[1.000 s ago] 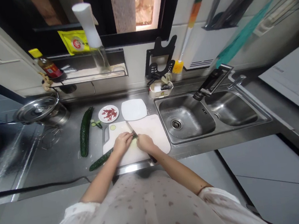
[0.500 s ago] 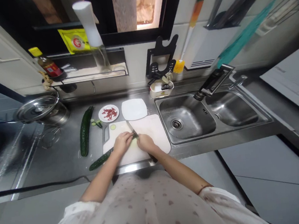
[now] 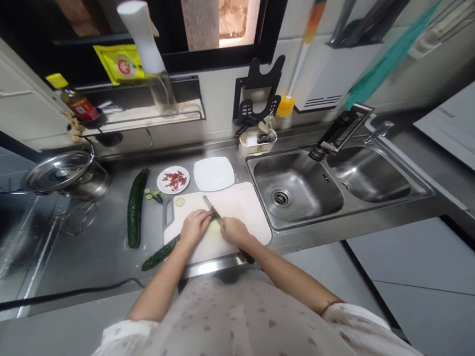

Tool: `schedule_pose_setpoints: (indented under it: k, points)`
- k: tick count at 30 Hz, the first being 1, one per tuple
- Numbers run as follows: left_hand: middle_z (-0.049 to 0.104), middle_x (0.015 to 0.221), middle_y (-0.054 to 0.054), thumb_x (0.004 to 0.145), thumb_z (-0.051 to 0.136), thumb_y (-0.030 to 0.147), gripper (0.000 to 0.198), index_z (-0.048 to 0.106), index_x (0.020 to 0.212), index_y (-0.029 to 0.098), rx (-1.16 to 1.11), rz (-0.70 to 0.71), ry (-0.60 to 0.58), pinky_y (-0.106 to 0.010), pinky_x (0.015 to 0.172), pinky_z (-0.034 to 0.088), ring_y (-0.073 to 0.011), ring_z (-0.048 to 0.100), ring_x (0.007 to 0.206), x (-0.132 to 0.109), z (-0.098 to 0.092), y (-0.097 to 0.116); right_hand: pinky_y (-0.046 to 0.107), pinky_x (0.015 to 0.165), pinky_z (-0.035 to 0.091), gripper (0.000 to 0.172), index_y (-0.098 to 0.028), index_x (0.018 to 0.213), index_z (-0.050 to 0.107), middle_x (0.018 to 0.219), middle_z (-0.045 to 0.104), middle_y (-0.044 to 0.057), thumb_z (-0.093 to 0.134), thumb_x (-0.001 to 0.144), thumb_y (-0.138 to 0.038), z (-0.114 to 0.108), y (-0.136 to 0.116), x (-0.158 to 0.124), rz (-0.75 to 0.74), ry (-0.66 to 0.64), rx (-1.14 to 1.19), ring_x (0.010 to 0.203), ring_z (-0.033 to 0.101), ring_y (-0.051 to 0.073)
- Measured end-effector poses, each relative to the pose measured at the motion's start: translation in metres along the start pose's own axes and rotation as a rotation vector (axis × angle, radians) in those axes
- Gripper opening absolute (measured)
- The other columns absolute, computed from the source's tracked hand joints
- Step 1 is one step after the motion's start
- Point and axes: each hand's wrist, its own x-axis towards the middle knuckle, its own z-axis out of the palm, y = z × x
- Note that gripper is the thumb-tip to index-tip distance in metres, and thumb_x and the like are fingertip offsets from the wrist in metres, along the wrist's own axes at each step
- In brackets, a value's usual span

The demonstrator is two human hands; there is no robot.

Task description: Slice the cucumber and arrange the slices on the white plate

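On the white cutting board (image 3: 250, 211), my left hand (image 3: 196, 228) is closed over a cucumber (image 3: 161, 253), whose dark green end sticks out to the left past the board's edge. My right hand (image 3: 234, 232) grips a knife (image 3: 212, 206), its blade pointing up and left, close to the left fingertips. Pale green cut pieces (image 3: 213, 227) lie between the two hands, partly hidden. One round cucumber slice (image 3: 179, 202) rests at the board's upper left. A second whole cucumber (image 3: 135, 212) and a few cucumber end pieces (image 3: 152, 195) lie on the counter.
Behind the board stand a small plate (image 3: 164, 186) with chopped red bits and a white square plate (image 3: 216, 185). To the right is a double sink (image 3: 302, 219) with a faucet (image 3: 343, 130). A lidded steel pot (image 3: 92, 186) sits at left, below a shelf (image 3: 128, 123) of bottles.
The knife and my right hand have shifted slightly to the right and toward me. My left hand keeps its place on the cucumber.
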Motion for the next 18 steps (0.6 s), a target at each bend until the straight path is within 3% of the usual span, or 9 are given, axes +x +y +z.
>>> schedule_pose_setpoints:
  k: [10,18]
  points:
    - [0.069,0.102,-0.006,0.095,0.049,0.030,0.027,0.069,0.111,0.024,-0.004,0.004,-0.004,-0.033,0.087,0.049,-0.0186,0.062,0.096,-0.001,0.000,0.000,0.028,0.084,0.047,0.034,-0.009,0.116,0.063,0.111,0.068,0.017,0.041,0.091,-0.013,-0.004,-0.012,0.015,0.010,-0.002,0.006,0.104,0.065,0.023]
    - [0.070,0.102,-0.006,0.094,0.050,0.031,0.026,0.070,0.109,0.024,-0.012,-0.005,0.006,-0.034,0.087,0.049,-0.0193,0.062,0.097,-0.001,0.001,-0.001,0.028,0.085,0.047,0.033,-0.010,0.117,0.062,0.110,0.069,0.016,0.041,0.091,-0.014,0.002,-0.004,0.003,0.005,-0.002,-0.003,0.105,0.064,0.023]
